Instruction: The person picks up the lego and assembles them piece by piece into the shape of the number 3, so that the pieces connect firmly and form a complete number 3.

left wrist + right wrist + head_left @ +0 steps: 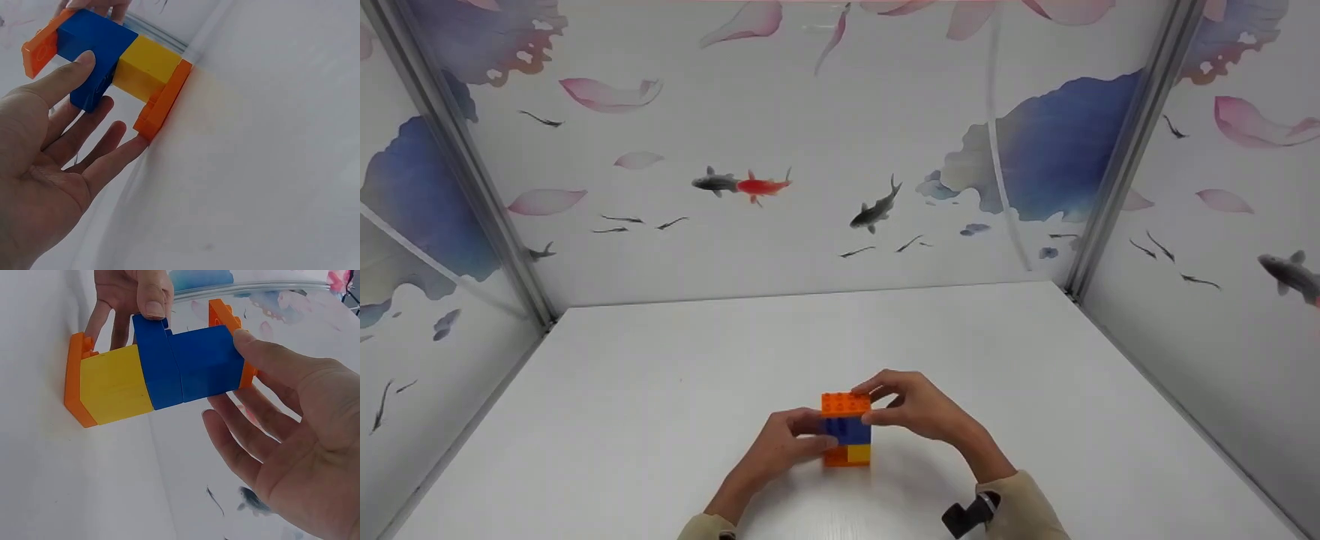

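A small tower of toy building bricks stands upright on the table between both hands. At its base lies an orange plate (75, 382), studs up, bearing a yellow brick (115, 385) at one end. Above the yellow sits a longer blue brick (159, 368), which juts out sideways over the gap. On it is another blue brick (208, 363), capped by an orange studded plate (846, 405) that overhangs it. My left hand (784, 446) pinches the blue part, the thumb in front. My right hand (919, 405) holds the top orange plate at its right end, thumb on the near side.
The white tabletop (660, 360) spreads around the tower. White panels printed with fish and petals enclose it at the back (810, 247) and both sides, joined by grey metal posts (1132, 150). A black strap device (971, 514) is on the right wrist.
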Motion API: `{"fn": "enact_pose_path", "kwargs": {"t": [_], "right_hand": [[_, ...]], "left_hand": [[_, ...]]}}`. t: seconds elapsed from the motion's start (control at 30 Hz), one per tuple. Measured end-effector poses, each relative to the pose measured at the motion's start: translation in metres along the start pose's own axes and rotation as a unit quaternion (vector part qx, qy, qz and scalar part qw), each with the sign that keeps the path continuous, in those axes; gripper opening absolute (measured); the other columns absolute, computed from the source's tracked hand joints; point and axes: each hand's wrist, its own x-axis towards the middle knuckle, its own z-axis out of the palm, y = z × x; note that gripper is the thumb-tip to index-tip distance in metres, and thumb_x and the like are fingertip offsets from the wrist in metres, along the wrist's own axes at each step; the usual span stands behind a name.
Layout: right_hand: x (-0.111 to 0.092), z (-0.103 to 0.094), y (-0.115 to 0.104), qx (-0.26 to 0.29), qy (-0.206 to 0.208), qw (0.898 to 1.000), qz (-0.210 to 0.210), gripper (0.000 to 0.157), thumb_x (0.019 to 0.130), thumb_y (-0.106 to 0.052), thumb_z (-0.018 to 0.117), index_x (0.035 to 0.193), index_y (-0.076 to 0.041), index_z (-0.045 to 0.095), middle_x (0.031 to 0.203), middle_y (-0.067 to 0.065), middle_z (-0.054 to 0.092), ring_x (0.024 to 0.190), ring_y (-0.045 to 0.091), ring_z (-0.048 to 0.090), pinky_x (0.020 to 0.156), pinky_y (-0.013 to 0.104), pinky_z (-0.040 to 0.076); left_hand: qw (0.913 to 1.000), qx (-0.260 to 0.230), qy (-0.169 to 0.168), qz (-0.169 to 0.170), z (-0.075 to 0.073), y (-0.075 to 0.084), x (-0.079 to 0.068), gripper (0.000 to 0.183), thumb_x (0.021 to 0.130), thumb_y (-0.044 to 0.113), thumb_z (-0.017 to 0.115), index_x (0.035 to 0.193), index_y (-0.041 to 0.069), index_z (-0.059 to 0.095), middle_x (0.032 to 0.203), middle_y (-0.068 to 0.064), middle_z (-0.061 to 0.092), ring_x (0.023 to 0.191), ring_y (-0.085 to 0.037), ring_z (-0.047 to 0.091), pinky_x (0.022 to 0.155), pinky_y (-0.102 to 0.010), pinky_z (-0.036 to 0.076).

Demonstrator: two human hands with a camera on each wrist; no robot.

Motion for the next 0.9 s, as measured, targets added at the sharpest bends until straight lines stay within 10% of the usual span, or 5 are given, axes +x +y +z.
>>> {"fn": "enact_pose_path", "kwargs": {"t": [0.37, 0.9], "right_hand": [[0.004, 0.003, 0.017, 0.037, -0.018, 0.998, 0.04, 0.062, 0.09, -0.03, 0.075, 0.144, -0.012, 0.049, 0.137, 0.012, 0.059, 0.123, 0.031, 0.062, 0.101, 0.045, 0.055], [0.008, 0.015, 0.03, 0.084, 0.043, 0.995, 0.028, 0.048, 0.094, -0.025, 0.071, 0.133, -0.006, 0.051, 0.127, 0.016, 0.064, 0.114, 0.03, 0.066, 0.095, 0.041, 0.058]], "left_hand": [[0.9993, -0.03, 0.023, 0.008, -0.002, 0.006, 0.0, 0.051, 0.092, 0.034, 0.073, 0.132, 0.005, 0.062, 0.127, -0.014, 0.068, 0.11, -0.022, 0.067, 0.094, -0.038, 0.059], [0.9965, -0.053, 0.051, 0.04, 0.007, 0.006, 0.001, 0.074, 0.092, 0.04, 0.071, 0.149, 0.002, 0.042, 0.138, -0.022, 0.058, 0.117, -0.032, 0.066, 0.088, -0.04, 0.061]]}}
